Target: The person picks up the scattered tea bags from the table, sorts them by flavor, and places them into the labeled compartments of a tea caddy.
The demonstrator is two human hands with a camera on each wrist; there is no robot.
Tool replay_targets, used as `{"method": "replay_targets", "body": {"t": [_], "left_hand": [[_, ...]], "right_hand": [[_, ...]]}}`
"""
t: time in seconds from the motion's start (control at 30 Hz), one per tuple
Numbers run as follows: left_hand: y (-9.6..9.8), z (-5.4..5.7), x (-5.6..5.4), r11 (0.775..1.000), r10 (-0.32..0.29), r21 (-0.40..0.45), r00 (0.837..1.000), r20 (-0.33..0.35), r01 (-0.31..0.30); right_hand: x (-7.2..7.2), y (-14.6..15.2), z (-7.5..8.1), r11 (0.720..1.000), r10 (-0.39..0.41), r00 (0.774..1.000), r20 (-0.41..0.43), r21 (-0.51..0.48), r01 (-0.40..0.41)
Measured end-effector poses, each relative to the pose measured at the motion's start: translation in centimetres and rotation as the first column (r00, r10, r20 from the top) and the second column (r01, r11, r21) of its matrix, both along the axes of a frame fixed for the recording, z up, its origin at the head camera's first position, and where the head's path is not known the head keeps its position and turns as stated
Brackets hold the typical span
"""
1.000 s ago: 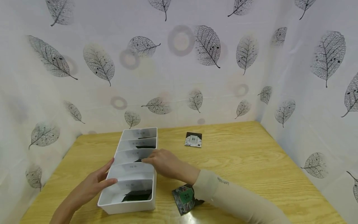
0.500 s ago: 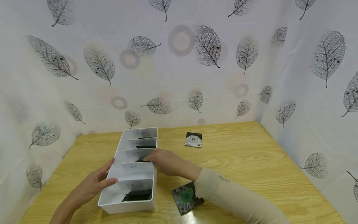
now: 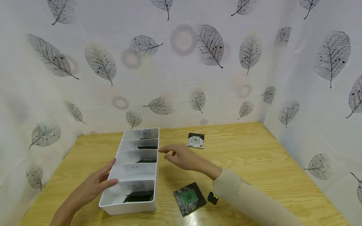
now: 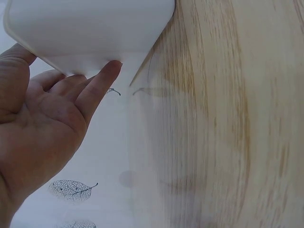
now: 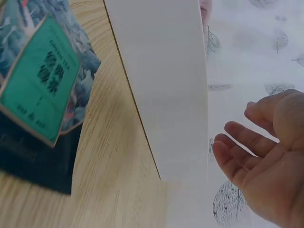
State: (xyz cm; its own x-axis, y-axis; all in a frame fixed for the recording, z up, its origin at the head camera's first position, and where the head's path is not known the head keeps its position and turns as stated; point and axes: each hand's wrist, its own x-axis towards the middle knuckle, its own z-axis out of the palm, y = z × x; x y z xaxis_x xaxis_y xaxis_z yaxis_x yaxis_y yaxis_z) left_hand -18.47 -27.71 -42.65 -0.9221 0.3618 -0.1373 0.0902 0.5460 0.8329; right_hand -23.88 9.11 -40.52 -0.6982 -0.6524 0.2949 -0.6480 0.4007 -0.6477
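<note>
A white divided box [image 3: 128,207] stands on the left of the table. Its dividers bear handwritten marks, and dark packets [image 3: 139,196] lie in several compartments. My left hand [image 3: 87,191] holds the box's left side, thumb over the rim and fingers against the outer wall, as the left wrist view [image 4: 52,109] shows. Just off the right rim hovers my right hand [image 3: 181,156], fingers loosely bent, nothing in it. A green-labelled tea sachet [image 3: 189,198] lies near the front, its label reading "GREEN TEA" in the right wrist view.
Near the back edge lies a black-and-white square sachet [image 3: 195,140]. A small dark piece with a yellow-green bit [image 3: 212,198] lies by my right sleeve. Leaf-printed curtains [image 3: 181,78] enclose the wooden table [image 3: 254,163] at the back and sides.
My right hand has drawn out of the middle compartment, back and to the right past the rim. The dark packet there now shows fully along its top. The left hand has stayed put.
</note>
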Motion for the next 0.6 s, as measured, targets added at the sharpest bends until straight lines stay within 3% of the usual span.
{"method": "replay_targets", "body": {"t": [0.27, 0.6], "left_hand": [[0.0, 0.2, -0.1, 1.000, -0.004, 0.010, 1.000, 0.024, 0.004], [0.1, 0.1, -0.2, 0.999, 0.012, -0.030, 1.000, 0.020, -0.012]], "right_hand": [[1.4, 3.9, -0.7, 0.999, -0.036, 0.997, 0.072, 0.020, 0.035], [4.5, 7.1, -1.7, 0.995, 0.043, 0.974, 0.222, 0.078, -0.062]]}}
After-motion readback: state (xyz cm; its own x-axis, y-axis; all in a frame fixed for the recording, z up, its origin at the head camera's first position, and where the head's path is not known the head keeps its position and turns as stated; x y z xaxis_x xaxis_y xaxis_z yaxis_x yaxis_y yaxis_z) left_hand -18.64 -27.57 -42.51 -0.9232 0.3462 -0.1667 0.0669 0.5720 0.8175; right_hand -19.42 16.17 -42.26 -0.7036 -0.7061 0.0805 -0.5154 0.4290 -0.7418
